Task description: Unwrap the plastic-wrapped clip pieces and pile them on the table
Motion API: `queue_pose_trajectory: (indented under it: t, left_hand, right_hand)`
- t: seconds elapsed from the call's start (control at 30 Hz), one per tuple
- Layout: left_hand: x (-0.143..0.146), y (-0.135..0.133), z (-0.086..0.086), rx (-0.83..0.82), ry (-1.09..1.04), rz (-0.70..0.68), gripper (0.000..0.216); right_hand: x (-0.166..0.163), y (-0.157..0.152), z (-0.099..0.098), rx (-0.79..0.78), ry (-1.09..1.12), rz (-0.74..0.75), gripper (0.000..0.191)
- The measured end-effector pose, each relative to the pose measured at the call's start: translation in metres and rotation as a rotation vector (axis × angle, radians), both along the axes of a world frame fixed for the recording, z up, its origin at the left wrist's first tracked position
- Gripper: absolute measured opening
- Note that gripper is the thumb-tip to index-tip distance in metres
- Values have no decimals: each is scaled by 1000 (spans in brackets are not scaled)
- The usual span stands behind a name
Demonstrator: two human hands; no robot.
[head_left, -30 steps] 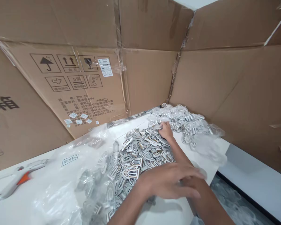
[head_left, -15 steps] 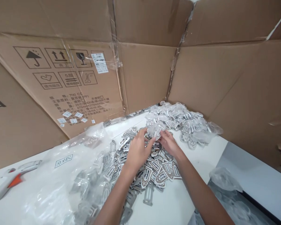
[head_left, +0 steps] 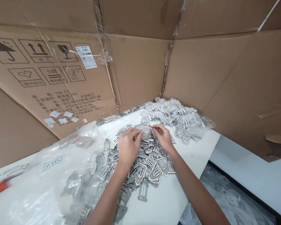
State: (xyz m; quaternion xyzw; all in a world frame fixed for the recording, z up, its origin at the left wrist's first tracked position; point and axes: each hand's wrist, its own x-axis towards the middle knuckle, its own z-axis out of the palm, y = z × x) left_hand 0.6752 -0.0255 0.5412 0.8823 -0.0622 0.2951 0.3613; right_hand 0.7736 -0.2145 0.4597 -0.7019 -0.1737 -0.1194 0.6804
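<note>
Pinches a small clear packet point(head_left: 146, 132) between both hands, just above the far part of a loose pile of metal pieces point(head_left: 152, 164). Grips its left edge with the left hand point(head_left: 127, 147), fingers curled, thumb and forefinger closed on the plastic. Grips the right edge with the right hand point(head_left: 162, 137), fingertips closed on it too. Hands close together, joined only through the packet. Packet near table centre, contents too blurred to tell.

Metal pieces silver, flat, tongue-shaped with slots, some with dark and white faces. Spread on the white table point(head_left: 170, 206) from under the hands, between the forearms, out to the near left. One slotted piece point(head_left: 142, 190) at the pile's near edge.

Just beyond the hands, far right: heap of bagged pieces point(head_left: 178, 115), pushed into the corner of the cardboard walls point(head_left: 135, 68). To the left: big crumpled plastic bag point(head_left: 61, 178) with a RoHS label point(head_left: 52, 163), more metal pieces showing through it on its right side. At the left edge of view — white and orange tool point(head_left: 1, 184), partly cut off. On the left cardboard wall: printed shipping marks and a white sticker point(head_left: 86, 57). Below the table's right edge, near right: bin of clear plastic scraps point(head_left: 224, 203).
</note>
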Motion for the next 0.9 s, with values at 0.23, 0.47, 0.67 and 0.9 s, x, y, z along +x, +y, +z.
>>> queue_pose_trajectory:
  t: [0.23,0.47,0.67,0.9]
  left_hand:
    - [0,1,6,-89,-72,162,20]
    - [3,25,17,-358,140,114,23]
    - [0,19,17,-276,223,-16,20]
    - [0,15,20,-472,221,-60,25]
  right_hand:
    - [21,-42,-18,-497,-44,-815,27]
    - [48,-77,-50,-803,96,-793,39]
    - [80,-69,-49,-834,33,-483,63]
    - [87,-66,-57,-763,108,-540,56]
